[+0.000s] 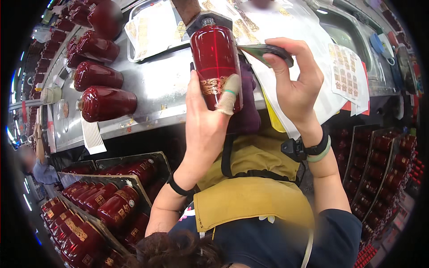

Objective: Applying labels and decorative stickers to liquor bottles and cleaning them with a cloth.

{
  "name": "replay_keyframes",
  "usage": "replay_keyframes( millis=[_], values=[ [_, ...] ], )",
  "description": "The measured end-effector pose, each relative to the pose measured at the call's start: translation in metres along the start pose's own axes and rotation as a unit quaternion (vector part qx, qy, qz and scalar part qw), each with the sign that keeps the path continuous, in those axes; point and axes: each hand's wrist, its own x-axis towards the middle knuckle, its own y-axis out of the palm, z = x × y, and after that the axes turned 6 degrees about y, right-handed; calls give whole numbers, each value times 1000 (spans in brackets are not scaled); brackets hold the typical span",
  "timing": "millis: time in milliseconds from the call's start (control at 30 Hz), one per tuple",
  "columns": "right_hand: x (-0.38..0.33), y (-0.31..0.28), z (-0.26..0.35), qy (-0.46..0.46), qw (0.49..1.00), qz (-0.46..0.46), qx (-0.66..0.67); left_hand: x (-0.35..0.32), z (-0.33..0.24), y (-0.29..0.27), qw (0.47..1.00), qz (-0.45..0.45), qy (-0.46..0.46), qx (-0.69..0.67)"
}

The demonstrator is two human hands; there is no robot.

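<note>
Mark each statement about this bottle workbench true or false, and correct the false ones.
1. The left hand holds a red bottle. True.
2. The right hand is empty. False: it grips a dark flat tool against the bottle's side.
3. Several red bottles lie on their sides on the metal bench. True.
4. The held bottle is blue. False: it is glossy red with a gold band.
5. A bandaged finger rests on the held bottle. True.
</note>
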Motion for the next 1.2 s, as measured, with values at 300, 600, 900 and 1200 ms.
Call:
replay_keyframes(
  millis=[300, 600, 900, 1200],
  values=[
    [-2, 11, 23, -269, 941, 204, -33, -16, 16, 10, 981, -135, -66, -119],
    [8, 23, 30, -321, 928, 180, -66, -8, 42, 14, 937, -51, -169, -303],
    [-3, 16, 30, -334, 923, 188, -33, -12, 37, 7, 974, -87, -93, -188],
    [-18, 6, 20, -318, 916, 246, -22, -11, 37, 7, 964, -92, -112, -224]
  ],
)
